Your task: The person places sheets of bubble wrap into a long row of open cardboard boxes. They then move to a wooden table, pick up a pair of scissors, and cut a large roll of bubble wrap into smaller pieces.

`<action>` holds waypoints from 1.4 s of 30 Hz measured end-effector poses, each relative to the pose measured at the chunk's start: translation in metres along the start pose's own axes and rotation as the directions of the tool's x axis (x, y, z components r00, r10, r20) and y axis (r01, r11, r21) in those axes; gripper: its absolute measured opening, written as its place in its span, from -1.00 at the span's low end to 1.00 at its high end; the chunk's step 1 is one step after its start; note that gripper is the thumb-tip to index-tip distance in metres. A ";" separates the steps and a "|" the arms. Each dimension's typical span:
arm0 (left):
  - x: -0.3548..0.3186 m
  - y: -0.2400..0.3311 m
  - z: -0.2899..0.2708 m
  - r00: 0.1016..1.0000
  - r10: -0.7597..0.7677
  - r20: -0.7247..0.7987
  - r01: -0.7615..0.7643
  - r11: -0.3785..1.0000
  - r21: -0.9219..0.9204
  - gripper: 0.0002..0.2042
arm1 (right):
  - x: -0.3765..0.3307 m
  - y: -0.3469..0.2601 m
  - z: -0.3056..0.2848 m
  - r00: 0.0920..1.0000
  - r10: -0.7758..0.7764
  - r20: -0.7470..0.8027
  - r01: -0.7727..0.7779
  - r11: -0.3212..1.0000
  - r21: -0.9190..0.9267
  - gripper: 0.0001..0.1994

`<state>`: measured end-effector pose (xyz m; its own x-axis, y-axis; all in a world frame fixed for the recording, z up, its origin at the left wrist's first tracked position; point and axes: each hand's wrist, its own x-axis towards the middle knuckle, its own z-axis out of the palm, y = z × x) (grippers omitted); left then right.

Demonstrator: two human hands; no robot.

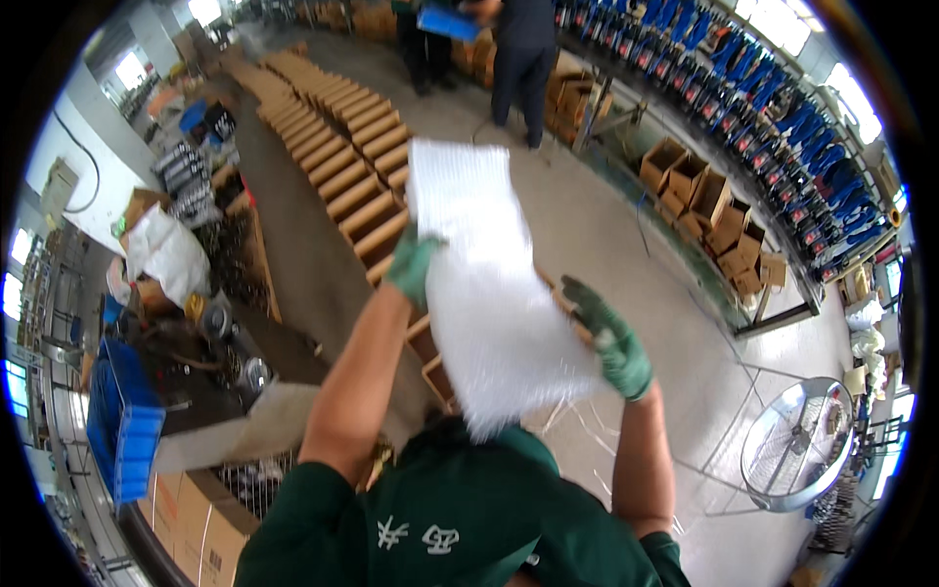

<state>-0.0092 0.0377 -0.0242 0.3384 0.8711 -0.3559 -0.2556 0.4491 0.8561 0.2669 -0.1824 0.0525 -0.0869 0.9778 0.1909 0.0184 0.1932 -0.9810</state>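
Here, smooth grey floor (587,210) lies beneath the long, ribbed white plastic sheet (486,279), held aloft. Fingers of the green-gloved left hand (415,265) grasp its left edge; at its right, whether the green-gloved right hand (618,347) grips is unclear. Brown cardboard boxes (354,199) run in rows beyond it.

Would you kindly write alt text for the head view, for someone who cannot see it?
A green-gloved left hand grips a white plastic sheet, with the gloved right hand at its right edge. Beyond are rows of cardboard boxes, two other people and, to the right, a round metal fan.
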 end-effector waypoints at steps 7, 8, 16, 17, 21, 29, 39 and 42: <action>-0.001 0.053 0.020 0.981 0.180 -0.067 -0.175 0.982 0.070 -0.42 | -0.012 -0.060 0.024 0.978 0.032 0.207 0.160 0.525 -0.836 -0.11; 0.002 0.052 0.020 0.980 0.186 -0.068 -0.179 0.979 0.099 -0.42 | -0.012 -0.056 0.025 0.974 0.048 0.219 0.165 0.510 -0.844 -0.14; 0.013 0.062 0.029 0.959 0.280 -0.029 -0.252 0.900 0.354 -0.33 | 0.005 -0.054 0.041 0.965 -0.062 0.254 0.226 0.690 -0.688 -0.23; 0.014 0.062 0.030 0.955 0.295 -0.031 -0.262 0.887 0.381 -0.32 | 0.006 -0.054 0.047 0.964 -0.084 0.251 0.238 0.690 -0.683 -0.23; 0.020 0.060 0.032 0.900 0.426 -0.091 -0.277 0.721 0.635 -0.25 | 0.009 -0.054 0.079 1.000 0.028 0.005 -0.020 0.824 -0.566 -0.30; -0.006 0.073 0.044 0.899 0.435 -0.050 -0.250 0.604 0.757 -0.20 | 0.011 -0.033 0.100 0.974 0.153 -0.165 -0.224 0.736 -0.639 -0.51; -0.012 0.062 0.048 0.854 0.521 0.003 -0.303 0.493 0.816 -0.25 | 0.033 -0.042 0.124 0.971 -0.153 -0.182 -0.068 0.555 -0.829 -0.60; -0.012 0.055 0.052 0.805 0.590 0.054 -0.358 0.411 0.838 -0.26 | 0.054 -0.041 0.138 0.966 0.002 -0.260 -0.232 0.461 -0.856 -0.58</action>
<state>0.0197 0.0417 0.0471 0.1706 0.9559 0.2392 0.5330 -0.2937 0.7935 0.1239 -0.1488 0.0979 0.1749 0.9659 0.1911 0.8817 -0.0673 -0.4670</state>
